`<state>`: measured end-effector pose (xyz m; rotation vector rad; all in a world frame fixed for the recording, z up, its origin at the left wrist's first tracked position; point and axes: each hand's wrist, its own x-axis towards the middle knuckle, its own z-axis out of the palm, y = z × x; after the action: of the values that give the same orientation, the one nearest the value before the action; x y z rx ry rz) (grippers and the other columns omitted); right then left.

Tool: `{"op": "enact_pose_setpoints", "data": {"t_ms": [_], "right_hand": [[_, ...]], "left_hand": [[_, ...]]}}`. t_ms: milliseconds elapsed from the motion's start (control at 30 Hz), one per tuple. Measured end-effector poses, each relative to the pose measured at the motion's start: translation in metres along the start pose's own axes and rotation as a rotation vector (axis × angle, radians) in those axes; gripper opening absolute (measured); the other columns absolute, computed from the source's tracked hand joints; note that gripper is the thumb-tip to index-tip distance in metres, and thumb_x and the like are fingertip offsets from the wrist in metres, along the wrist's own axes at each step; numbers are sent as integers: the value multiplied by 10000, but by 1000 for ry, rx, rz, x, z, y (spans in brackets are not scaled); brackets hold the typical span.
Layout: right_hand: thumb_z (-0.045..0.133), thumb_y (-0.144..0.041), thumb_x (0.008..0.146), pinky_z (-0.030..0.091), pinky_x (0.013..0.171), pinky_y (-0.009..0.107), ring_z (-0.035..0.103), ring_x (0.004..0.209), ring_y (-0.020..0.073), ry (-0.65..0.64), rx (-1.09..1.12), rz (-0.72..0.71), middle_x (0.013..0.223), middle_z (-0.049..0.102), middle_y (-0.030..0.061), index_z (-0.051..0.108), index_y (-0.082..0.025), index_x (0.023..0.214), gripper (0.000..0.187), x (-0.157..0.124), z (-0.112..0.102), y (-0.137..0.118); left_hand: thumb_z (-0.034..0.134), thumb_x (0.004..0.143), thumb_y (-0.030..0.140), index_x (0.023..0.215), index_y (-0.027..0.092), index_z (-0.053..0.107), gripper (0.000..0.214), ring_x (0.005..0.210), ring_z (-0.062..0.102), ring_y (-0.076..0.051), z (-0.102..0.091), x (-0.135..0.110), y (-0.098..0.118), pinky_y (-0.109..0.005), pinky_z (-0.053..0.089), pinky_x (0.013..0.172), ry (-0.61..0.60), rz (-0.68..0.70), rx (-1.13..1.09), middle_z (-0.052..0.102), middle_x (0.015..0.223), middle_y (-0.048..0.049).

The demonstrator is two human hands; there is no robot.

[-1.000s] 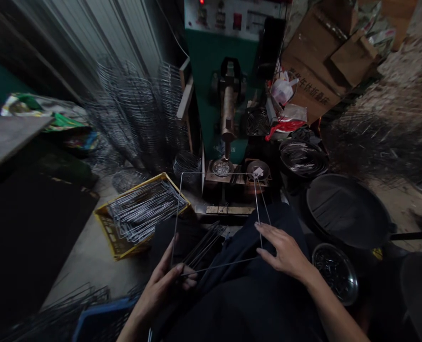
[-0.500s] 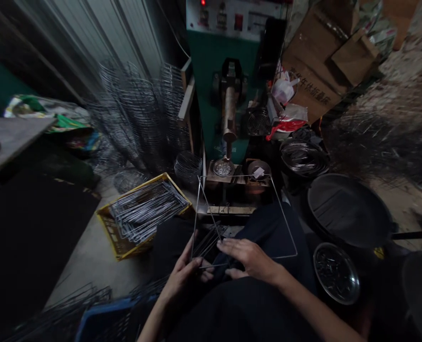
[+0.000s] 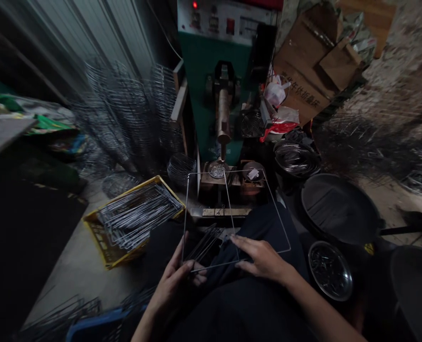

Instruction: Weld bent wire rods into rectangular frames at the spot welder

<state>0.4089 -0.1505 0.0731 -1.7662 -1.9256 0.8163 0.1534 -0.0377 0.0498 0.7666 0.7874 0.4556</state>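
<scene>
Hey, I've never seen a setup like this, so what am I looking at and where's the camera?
There's no robot here. The view comes from a camera worn on a person's head, looking forward and down. The left hand grips a thin bent wire frame; the right hand touches its middle wire. Ahead stands a green machine with a red light. At its foot are two small dishes: one with shiny bits, the other with a white scrap. On the left, a yellow crate holds many bent wires.

Ribbed panelling [image 3: 86,33], a rough brick wall [image 3: 410,90] and grey floor [image 3: 71,261] are dimly lit.
</scene>
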Motion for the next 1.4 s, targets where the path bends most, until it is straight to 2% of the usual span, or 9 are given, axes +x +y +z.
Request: {"op": "enact_pose_setpoints", "data": {"t_ms": [233, 533, 700, 967, 1400], "right_hand": [[685, -273, 805, 417, 1086, 335, 448, 1333, 210, -2, -22, 43, 1486, 432, 10, 346, -297, 1490, 764, -2, 0, -2], [707, -244, 794, 430, 1074, 346, 473, 1315, 215, 12, -26, 42, 1461, 465, 28, 363, -296, 1482, 771, -4, 0, -5], [726, -217, 782, 419, 1083, 334, 470, 1317, 211, 14, -11, 23, 1458, 468, 38, 391, -274, 1469, 766, -1, -6, -5], [714, -182, 787, 425, 1078, 327, 484, 1305, 213, 36, 41, 0, 1447, 486, 26, 394, -300, 1466, 760, 3, -11, -4], [729, -156, 769, 415, 1087, 341, 485, 1304, 220, 47, 29, -15, 1438, 495, 47, 414, -275, 1456, 765, 10, -17, -4]], "left_hand": [[612, 871, 323, 1538, 258, -34, 930, 613, 660, -206, 8, -10, 4, -273, 480, 566, 13, 23, -4, 710, 740, -89], [566, 898, 300, 1541, 253, -8, 863, 606, 639, -190, 14, -19, 5, -265, 469, 575, 38, 73, -27, 700, 714, -86], [561, 899, 288, 1540, 286, 12, 844, 610, 654, -200, 14, -17, 6, -265, 474, 571, 21, 101, -33, 706, 714, -83], [569, 903, 297, 1534, 255, -61, 893, 628, 671, -211, 8, -14, 10, -257, 486, 559, -50, 128, -10, 716, 749, -101], [585, 895, 319, 1535, 268, -50, 903, 612, 669, -209, 7, -8, 9, -264, 482, 556, -37, 147, -60, 711, 739, -97]]}}
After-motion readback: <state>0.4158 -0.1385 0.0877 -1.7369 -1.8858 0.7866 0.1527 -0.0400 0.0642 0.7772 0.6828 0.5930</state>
